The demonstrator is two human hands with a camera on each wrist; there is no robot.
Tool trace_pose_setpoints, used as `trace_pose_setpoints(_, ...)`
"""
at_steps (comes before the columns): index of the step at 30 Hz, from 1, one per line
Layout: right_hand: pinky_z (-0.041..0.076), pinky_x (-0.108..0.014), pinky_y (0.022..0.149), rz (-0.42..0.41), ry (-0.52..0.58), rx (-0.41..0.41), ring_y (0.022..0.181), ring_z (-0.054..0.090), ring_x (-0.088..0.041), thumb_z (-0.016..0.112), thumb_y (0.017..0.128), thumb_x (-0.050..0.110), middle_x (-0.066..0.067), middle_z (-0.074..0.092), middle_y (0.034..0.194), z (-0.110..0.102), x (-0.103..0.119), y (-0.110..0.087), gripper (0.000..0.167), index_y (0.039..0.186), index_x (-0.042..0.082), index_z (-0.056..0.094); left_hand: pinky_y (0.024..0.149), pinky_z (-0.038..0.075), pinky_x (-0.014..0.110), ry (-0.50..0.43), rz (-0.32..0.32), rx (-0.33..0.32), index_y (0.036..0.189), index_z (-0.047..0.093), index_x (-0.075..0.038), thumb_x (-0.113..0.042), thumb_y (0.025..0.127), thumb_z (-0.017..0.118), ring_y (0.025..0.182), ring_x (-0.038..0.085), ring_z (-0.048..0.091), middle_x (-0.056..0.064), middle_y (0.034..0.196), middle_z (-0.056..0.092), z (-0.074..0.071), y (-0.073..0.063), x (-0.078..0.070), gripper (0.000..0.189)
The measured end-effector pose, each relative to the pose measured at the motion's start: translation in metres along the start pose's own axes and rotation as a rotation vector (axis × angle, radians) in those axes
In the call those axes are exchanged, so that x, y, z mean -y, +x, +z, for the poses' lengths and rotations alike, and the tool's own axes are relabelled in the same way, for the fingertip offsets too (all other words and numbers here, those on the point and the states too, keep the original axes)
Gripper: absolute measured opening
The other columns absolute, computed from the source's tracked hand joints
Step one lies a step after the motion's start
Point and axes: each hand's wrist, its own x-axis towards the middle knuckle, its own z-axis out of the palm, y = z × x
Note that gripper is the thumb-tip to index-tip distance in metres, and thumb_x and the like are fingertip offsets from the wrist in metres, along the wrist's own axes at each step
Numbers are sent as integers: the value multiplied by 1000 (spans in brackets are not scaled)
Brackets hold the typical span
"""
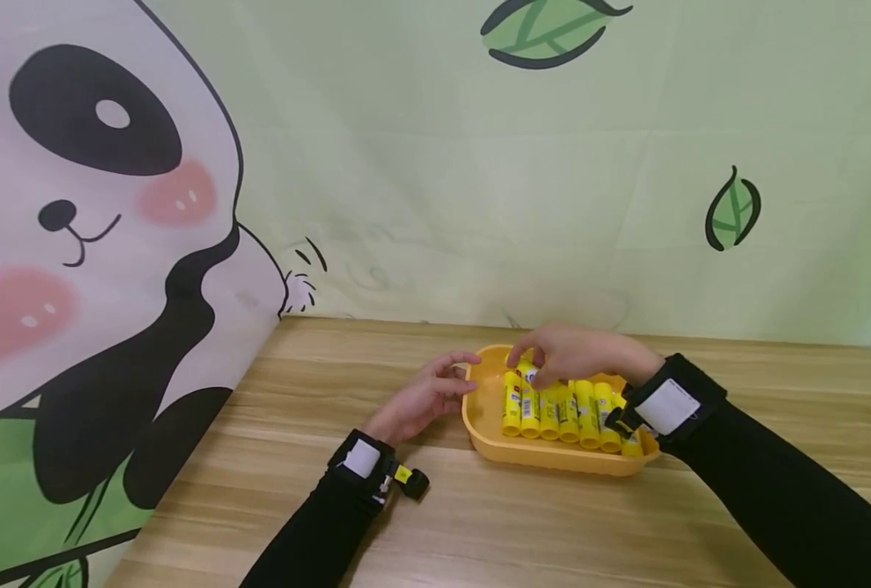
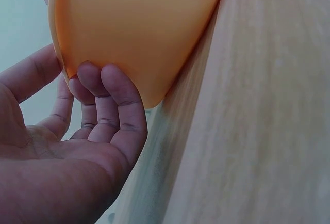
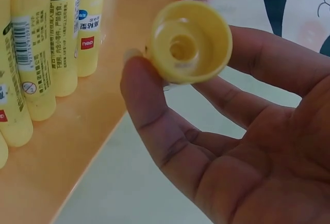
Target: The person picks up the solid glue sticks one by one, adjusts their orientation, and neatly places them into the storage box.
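Observation:
Between the thumb and fingers of my right hand [image 1: 571, 355] is a yellow glue stick [image 3: 206, 41], its hollow round end facing the right wrist camera. This hand is over the back left part of an orange tray [image 1: 546, 456]. Several more yellow glue sticks [image 1: 568, 412] lie side by side in the tray, with printed labels and red marks. My left hand [image 1: 424, 400] holds the tray's left end. In the left wrist view, bent fingertips [image 2: 121, 82] rest on the tray's outer wall, while another finger reaches the rim.
The tray stands on a wood-grain table [image 1: 435, 506] near its back edge. Behind rises a pale green cloth [image 1: 421, 163] printed with leaves and a large panda. Each wrist wears a black strap with a small camera.

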Motion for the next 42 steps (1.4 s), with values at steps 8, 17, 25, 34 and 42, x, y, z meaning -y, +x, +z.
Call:
trace_pose_setpoints(8,41,-26,61,23,27,26,60,48,-15,69,96,4,-4,55,81,6,1,10,39,135,-1,62,87,54,32,-16,-7,6,139,54,-10,-6,101,60,101,22,57,5,110,54,3,1,1,38)
trace_pose_setpoints(17,44,-24,60,61,-19,27,60,50,-13,67,95,1,-9,65,109,16,2,28,42,136,-1,63,87,54,31,-10,-11,-2,140,54,-9,-6,101,59,103,22,57,6,111,55,2,0,3,39)
trace_pose_setpoints(25,47,-26,62,151,-75,30,64,55,-17,69,95,6,-9,67,103,23,9,45,42,137,1,65,87,53,32,-6,-8,-8,140,54,-8,-7,101,60,101,20,57,5,109,54,1,-2,6,39)
trace_pose_setpoints(34,55,-24,59,198,-77,14,57,55,-14,70,95,4,-13,67,115,29,12,57,42,136,-1,65,85,52,31,-9,6,2,139,54,-8,-6,100,60,101,20,56,4,108,55,3,-1,5,40)
trace_pose_setpoints(42,56,-26,59,207,-79,7,56,53,-15,71,95,6,-14,65,119,32,16,60,43,136,-2,63,84,53,30,-4,15,-3,138,56,-9,-5,100,60,100,21,55,5,111,56,1,0,1,38)
